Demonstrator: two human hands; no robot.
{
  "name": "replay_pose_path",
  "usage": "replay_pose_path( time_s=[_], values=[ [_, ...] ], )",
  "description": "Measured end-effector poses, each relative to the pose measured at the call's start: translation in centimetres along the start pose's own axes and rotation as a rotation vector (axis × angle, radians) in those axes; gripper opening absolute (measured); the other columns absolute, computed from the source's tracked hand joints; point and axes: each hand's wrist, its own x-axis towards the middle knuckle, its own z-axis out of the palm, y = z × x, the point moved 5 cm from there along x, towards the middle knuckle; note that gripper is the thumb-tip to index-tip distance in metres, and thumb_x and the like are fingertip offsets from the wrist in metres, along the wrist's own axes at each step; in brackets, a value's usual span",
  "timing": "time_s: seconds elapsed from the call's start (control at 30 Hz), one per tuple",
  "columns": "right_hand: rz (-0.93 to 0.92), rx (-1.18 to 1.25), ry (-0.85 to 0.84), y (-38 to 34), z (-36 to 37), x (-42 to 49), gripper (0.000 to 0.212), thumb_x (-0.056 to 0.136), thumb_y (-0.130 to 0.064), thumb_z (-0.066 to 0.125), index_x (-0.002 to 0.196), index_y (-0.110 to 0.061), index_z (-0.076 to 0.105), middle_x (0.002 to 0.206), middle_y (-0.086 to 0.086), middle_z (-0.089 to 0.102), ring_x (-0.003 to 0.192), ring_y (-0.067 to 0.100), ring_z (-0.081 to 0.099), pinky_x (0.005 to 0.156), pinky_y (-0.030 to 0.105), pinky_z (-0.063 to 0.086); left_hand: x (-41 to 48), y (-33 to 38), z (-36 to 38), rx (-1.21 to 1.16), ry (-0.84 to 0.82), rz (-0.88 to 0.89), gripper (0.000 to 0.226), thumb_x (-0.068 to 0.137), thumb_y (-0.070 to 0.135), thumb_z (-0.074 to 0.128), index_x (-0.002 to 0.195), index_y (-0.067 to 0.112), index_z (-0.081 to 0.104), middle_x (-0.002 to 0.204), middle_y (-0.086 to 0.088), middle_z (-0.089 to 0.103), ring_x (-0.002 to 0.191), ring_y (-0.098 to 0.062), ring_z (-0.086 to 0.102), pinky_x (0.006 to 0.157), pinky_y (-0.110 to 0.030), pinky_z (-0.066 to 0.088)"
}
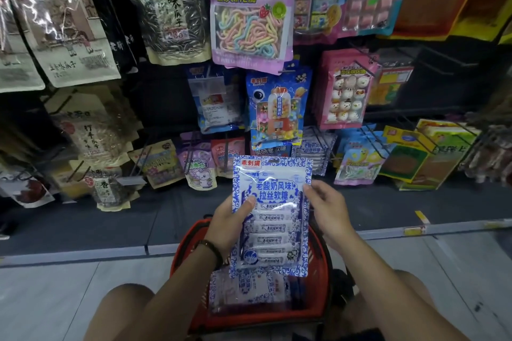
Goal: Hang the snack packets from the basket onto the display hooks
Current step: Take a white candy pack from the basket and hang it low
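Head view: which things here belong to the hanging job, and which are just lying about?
Job:
- blue-and-white patterned plastic snack packet, held by left hand and right hand
- red plastic basket
- spare packets inside the basket
- matching hung packets on the display

Not the job:
- pastel marshmallow-rope packet
- pink snowman-marshmallow packet
- clear sunflower-seed bag

Blue-and-white snack packet (273, 216), upright and facing me, gripped at its side edges by my left hand (230, 225) and right hand (329, 207), above the red basket (323, 253); spare packets (249, 291) lie flat inside.
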Motion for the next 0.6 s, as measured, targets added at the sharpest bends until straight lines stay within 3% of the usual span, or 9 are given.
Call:
replay_pose_path(
  time_s=[0.07,0.13,0.27,0.37,0.43,0.53,0.6],
  values=[
    [-0.034,0.028,0.014,-0.1,-0.3,0.5,0.031,0.094,-0.046,0.073,0.098,-0.015,0.075,0.096,0.014,0.074,0.090,0.027,0.067,0.087,0.048,0.054,0.9,0.1,0.2,0.004,0.028,0.016,0.023,0.104,0.032,0.063,0.126,0.036,0.069,0.122,0.019,0.075,0.114,-0.001,0.070,0.095,-0.025,0.053],
    [-0.053,0.063,0.056,-0.5,-0.9,1.0,0.019,0.099,-0.029,0.073,0.092,-0.011,0.073,0.085,0.010,0.065,0.080,0.019,0.055,0.077,0.035,0.045,2.0,0.1,0.7,0.028,0.047,0.030,0.023,0.102,0.028,0.067,0.124,0.033,0.071,0.120,0.015,0.077,0.112,-0.004,0.072,0.095,-0.027,0.055],
    [-0.103,0.061,0.136,-0.2,-3.0,2.7,0.019,0.101,-0.018,0.071,0.086,-0.006,0.070,0.075,0.007,0.059,0.073,0.014,0.051,0.067,0.027,0.041,4.5,-0.6,2.7,0.132,0.082,0.038,0.022,0.098,0.037,0.072,0.118,0.028,0.074,0.107,0.008,0.079,0.099,-0.015,0.073,0.081,-0.028,0.063],
    [-0.123,0.041,0.213,1.0,-4.9,4.5,0.024,0.101,-0.015,0.070,0.081,-0.002,0.065,0.072,0.008,0.055,0.071,0.015,0.048,0.068,0.033,0.038,7.0,-2.0,4.7,0.377,0.132,0.035,0.072,0.087,0.067,0.071,0.121,0.003,0.069,0.124,-0.018,0.071,0.113,-0.040,0.066,0.090,-0.052,0.057],
    [-0.103,0.060,0.260,2.2,-6.0,5.9,0.025,0.101,-0.012,0.069,0.078,-0.005,0.064,0.070,0.007,0.057,0.070,0.015,0.050,0.069,0.034,0.040,8.4,-2.3,6.6,0.398,0.162,0.014,0.065,0.090,0.054,0.074,0.116,-0.005,0.067,0.125,-0.026,0.067,0.115,-0.046,0.062,0.097,-0.057,0.053],
    [-0.026,0.119,0.308,4.9,-7.3,7.9,0.029,0.103,-0.010,0.067,0.075,-0.017,0.066,0.069,0.000,0.065,0.073,0.018,0.060,0.074,0.038,0.049,10.8,-3.3,9.4,0.248,0.123,-0.057,0.044,0.093,0.024,0.077,0.130,0.003,0.066,0.137,-0.013,0.064,0.125,-0.032,0.061,0.115,-0.047,0.047],
    [0.042,0.229,0.338,6.8,-8.3,9.3,0.031,0.104,-0.006,0.063,0.076,-0.020,0.067,0.073,-0.001,0.067,0.077,0.022,0.063,0.081,0.042,0.053,12.2,-3.9,11.3,0.197,0.074,-0.096,0.018,0.097,0.009,0.073,0.109,0.022,0.070,0.112,-0.001,0.068,0.109,-0.022,0.062,0.113,-0.038,0.049]
  ],
)
